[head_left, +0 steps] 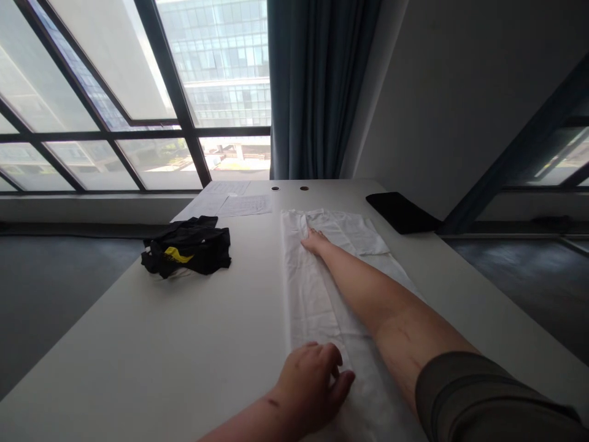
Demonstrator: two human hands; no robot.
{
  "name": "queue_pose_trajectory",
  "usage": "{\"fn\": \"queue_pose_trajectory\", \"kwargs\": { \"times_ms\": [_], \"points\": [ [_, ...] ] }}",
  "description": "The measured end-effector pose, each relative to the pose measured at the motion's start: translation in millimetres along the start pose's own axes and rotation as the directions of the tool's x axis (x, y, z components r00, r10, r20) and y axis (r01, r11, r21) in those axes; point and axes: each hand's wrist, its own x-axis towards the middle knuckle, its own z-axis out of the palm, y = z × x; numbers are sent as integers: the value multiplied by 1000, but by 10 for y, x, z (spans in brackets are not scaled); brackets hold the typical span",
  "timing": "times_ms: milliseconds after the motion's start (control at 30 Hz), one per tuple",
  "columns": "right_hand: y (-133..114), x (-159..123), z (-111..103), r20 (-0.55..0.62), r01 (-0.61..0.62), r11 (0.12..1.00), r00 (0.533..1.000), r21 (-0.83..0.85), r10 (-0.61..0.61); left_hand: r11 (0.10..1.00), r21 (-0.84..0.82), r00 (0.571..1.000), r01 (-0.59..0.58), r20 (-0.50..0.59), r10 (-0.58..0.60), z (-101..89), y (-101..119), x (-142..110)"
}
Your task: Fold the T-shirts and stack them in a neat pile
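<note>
A white shirt lies lengthwise on the white table, with one long side folded inward and a sleeve spread at its far right. My right hand reaches far forward to the shirt's upper end, its fingers closed on the cloth, which bunches slightly there. The fingertips are small and partly hidden. Close to me, my left hand is over the lower part of the shirt, fingers loosely bent and the thumb apart from them. No cloth shows between its thumb and fingers.
On the white table, a crumpled black garment with a yellow patch lies to the left. Paper sheets are behind it. A flat black item sits at the right edge. Beyond the table hang blue curtains beside large windows.
</note>
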Motion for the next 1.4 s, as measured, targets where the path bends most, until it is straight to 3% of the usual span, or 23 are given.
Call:
{"fn": "queue_pose_trajectory", "kwargs": {
  "times_ms": [167, 300, 500, 633, 733, 867, 1000, 1133, 1267, 1400],
  "points": [
    [57, -114, 202, -63, -25, 1000, 998, -13, 24, 936, 263, 970, -235, 9, 241, 175, -216, -35],
    [71, -232, 240, -186, 29, 999, 982, -39, -36, 900, 322, 956, -292, 76, 283, 245, -379, -96],
    [62, -388, 138, -216, 57, 996, 974, -63, -69, 890, 335, 951, -309, 121, 284, 209, -423, -109],
    [161, -661, 50, -180, 129, 988, 973, -80, -142, 891, 280, 934, -357, 140, 330, 74, -436, -224],
    [305, -1054, -5, -146, 233, 969, 959, -86, -244, 887, 186, 905, -422, 143, 400, -68, -463, -436],
    [442, -1815, -77, -106, 335, 941, 935, -44, -337, 874, 179, 891, -451, 141, 431, -144, -495, -747],
    [390, -2639, -153, -51, 289, 954, 957, 74, -286, 852, 316, 909, -416, 141, 392, -31, -496, -934],
    [221, -3301, -211, 43, 259, 942, 961, 214, -274, 844, 405, 930, -352, 54, 363, 126, -475, -1032],
    [49, -3763, -224, 90, 184, 973, 976, 141, -197, 851, 427, 932, -307, -45, 359, 226, -469, -1105],
    [-55, -4053, -170, 85, 96, 993, 991, 63, -101, 878, 388, 928, -281, -123, 352, 278, -494, -1163]
  ]
}}
